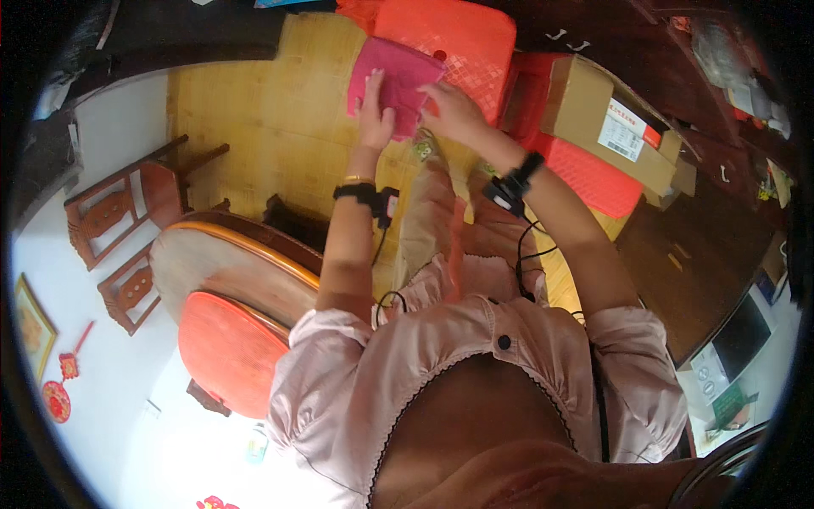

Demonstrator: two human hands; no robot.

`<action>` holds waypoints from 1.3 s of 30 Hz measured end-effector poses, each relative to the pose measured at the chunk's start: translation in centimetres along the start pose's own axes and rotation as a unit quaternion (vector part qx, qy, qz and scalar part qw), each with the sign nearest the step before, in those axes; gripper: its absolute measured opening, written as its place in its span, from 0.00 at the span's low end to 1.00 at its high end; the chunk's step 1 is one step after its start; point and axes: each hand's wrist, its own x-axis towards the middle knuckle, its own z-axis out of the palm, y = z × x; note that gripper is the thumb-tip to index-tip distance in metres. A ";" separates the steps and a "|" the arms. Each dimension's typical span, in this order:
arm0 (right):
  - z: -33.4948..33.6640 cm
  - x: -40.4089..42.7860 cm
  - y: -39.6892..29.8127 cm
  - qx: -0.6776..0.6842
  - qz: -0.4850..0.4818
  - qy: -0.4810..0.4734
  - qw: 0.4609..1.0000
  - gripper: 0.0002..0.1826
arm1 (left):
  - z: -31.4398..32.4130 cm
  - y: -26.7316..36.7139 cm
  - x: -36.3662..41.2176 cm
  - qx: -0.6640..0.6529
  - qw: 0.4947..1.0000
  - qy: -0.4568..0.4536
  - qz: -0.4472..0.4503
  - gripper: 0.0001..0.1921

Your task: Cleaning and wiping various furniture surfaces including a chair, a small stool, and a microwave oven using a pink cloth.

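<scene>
A folded pink cloth [397, 73] is between my two hands, in front of the left side of a red plastic stool [474, 38]. My left hand [375, 118] holds it, fingers spread over the near face and thumb pointing up. At the cloth's right edge, my right hand [455, 113] pinches with bent fingers. Whether the cloth rests on the stool or hangs just above it, I cannot tell. Each wrist wears a black strap with a small device and a cable.
An open cardboard box [582, 105] bearing a printed label stands right of my hands, over red plastic furniture [591, 175]. Dark cabinets [706, 83] line the right. At left are wooden chairs [105, 216], a round table [222, 261] and a red chair back [229, 350]. Below lies wood-patterned flooring [267, 121].
</scene>
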 end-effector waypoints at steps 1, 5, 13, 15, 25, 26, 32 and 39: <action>1.3 1.8 -1.1 -0.069 -0.016 0.001 0.997 0.27 | -0.4 -0.6 -0.2 -0.097 0.993 0.065 -0.010 0.30; 3.8 5.8 -4.1 -0.243 -0.062 -0.011 0.968 0.32 | -2.5 -1.7 -2.1 -0.169 0.956 0.193 -0.142 0.26; 10.2 9.9 0.7 -0.086 -0.004 0.092 0.992 0.28 | -3.0 -1.3 -4.1 0.002 0.991 0.110 -0.081 0.23; 9.6 9.3 2.8 -0.007 0.041 0.150 0.988 0.23 | -2.8 -0.4 -4.0 0.025 0.995 0.094 -0.038 0.24; 0.8 3.0 6.7 -0.125 0.241 0.312 0.910 0.27 | 1.1 0.5 -4.1 0.264 0.954 -0.135 0.053 0.34; 1.3 3.7 6.5 -0.164 0.221 0.310 0.910 0.28 | 1.5 0.1 -4.2 0.281 0.946 -0.157 0.030 0.36; 4.7 8.2 2.0 -0.128 0.012 0.171 0.977 0.26 | 1.2 -0.6 -4.1 0.210 0.956 -0.200 0.036 0.41; 4.5 14.8 -1.1 -0.231 -0.121 0.002 0.966 0.20 | 0.4 -0.9 -3.9 0.229 0.944 -0.230 0.054 0.42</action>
